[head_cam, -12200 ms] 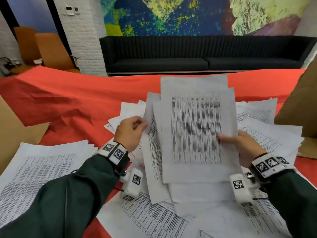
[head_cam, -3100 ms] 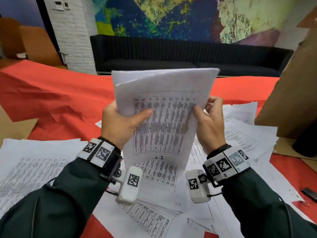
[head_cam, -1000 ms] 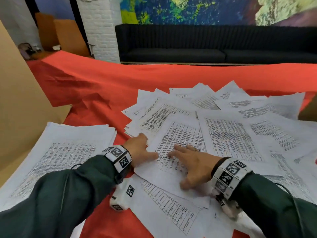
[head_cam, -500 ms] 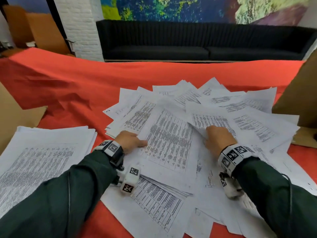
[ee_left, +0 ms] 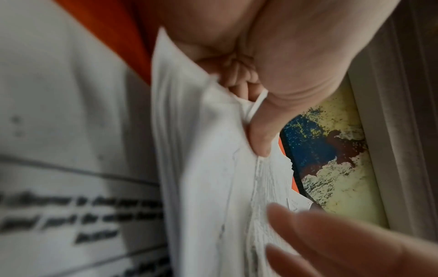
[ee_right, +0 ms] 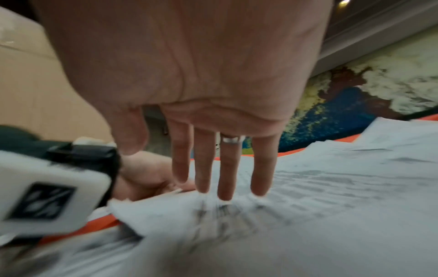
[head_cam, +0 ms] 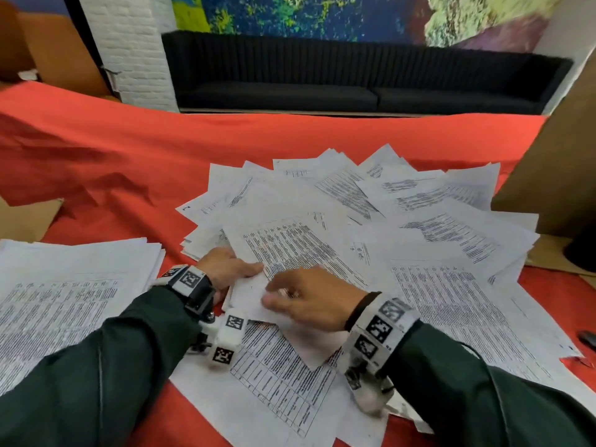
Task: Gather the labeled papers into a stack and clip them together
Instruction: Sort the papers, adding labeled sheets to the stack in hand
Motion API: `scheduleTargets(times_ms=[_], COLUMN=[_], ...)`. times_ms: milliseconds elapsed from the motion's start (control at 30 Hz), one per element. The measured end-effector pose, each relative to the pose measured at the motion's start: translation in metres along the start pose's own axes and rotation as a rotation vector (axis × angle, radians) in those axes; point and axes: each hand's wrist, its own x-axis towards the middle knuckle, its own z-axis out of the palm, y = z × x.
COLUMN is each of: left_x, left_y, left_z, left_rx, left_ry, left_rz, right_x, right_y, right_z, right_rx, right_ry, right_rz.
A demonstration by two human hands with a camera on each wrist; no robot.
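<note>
Printed white sheets (head_cam: 371, 227) lie fanned in a loose pile across the red tablecloth (head_cam: 129, 156). My left hand (head_cam: 248, 271) grips the near-left edge of several of these sheets. In the left wrist view its thumb (ee_left: 258, 131) presses on top of the bundle (ee_left: 213, 187), with the fingers curled underneath. My right hand (head_cam: 274, 293) lies just right of it, fingers straight. In the right wrist view its fingertips (ee_right: 224, 195) touch the top sheet (ee_right: 308, 206). A squared stack of papers (head_cam: 64, 291) sits at the near left.
Cardboard panels stand at the right (head_cam: 554, 175) and lie at the far left (head_cam: 22, 217). A small dark object (head_cam: 587, 338) lies on the cloth at the right edge. A black sofa (head_cam: 322, 79) runs along the wall behind the table.
Half a second ago my right hand was on sheets further right; it has come left beside my left hand. My left hand has stayed on the pile's near-left edge.
</note>
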Motion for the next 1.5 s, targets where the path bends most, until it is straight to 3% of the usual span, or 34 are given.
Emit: scheduleTargets(times_ms=[67,167,200,267,333,400,467,567,667,767,867,967,1100,1167,1300,1400,1500], left_x=[0.002,-0.006,-0.010,-0.016,-0.024,-0.036,-0.049,-0.071,-0.082,-0.099,-0.107,-0.105,-0.112,-0.110,-0.086,-0.076,-0.087], left_y=[-0.004,-0.005,-0.005,-0.005,-0.002,0.012,0.032,0.074,0.114,0.141,0.140,0.127,0.138,0.142,0.113,0.092,0.107], left_z=[-0.004,-0.006,-0.005,-0.004,0.000,0.006,0.016,0.033,0.039,0.043,0.047,0.050,0.050,0.047,0.043,0.048,0.052], left_rx=[0.006,-0.032,-0.048,-0.067,-0.044,0.087,0.254,0.390,0.148,-0.038,-0.058,-0.034,-0.155,-0.256,-0.400,-0.144,-0.048], left_ry=[-0.034,-0.081,-0.093,-0.100,-0.121,-0.111,-0.044,0.217,0.452,0.533,0.440,0.391,0.367,0.332,0.232,0.296,0.396], left_rz=[0.018,0.097,0.141,0.228,0.302,0.387,0.496,0.575,0.719,0.894,1.032,1.050,1.100,1.102,0.901,0.805,0.911], right_x=[0.000,0.002,0.003,0.002,0.000,0.000,0.000,-0.006,-0.022,-0.036,-0.040,-0.040,-0.046,-0.046,-0.041,-0.038,-0.040], right_y=[0.024,0.076,0.096,0.118,0.123,0.116,0.102,0.074,0.044,0.027,0.028,0.029,0.010,0.006,0.019,0.025,0.017], right_z=[-0.014,-0.037,-0.044,-0.054,-0.058,-0.059,-0.063,-0.080,-0.101,-0.109,-0.100,-0.092,-0.104,-0.111,-0.098,-0.082,-0.087], right_rx=[0.064,0.168,0.297,0.650,0.845,0.878,0.888,0.736,0.588,0.558,0.639,0.655,0.745,0.840,0.928,0.893,0.909], right_ry=[0.198,0.418,0.448,0.471,0.429,0.464,0.661,0.988,1.167,1.195,1.166,1.170,1.262,1.289,1.116,1.102,1.189], right_rz=[0.114,0.440,0.529,0.563,0.438,0.263,0.156,0.007,-0.241,-0.326,-0.235,-0.174,-0.303,-0.351,-0.135,-0.050,-0.158])
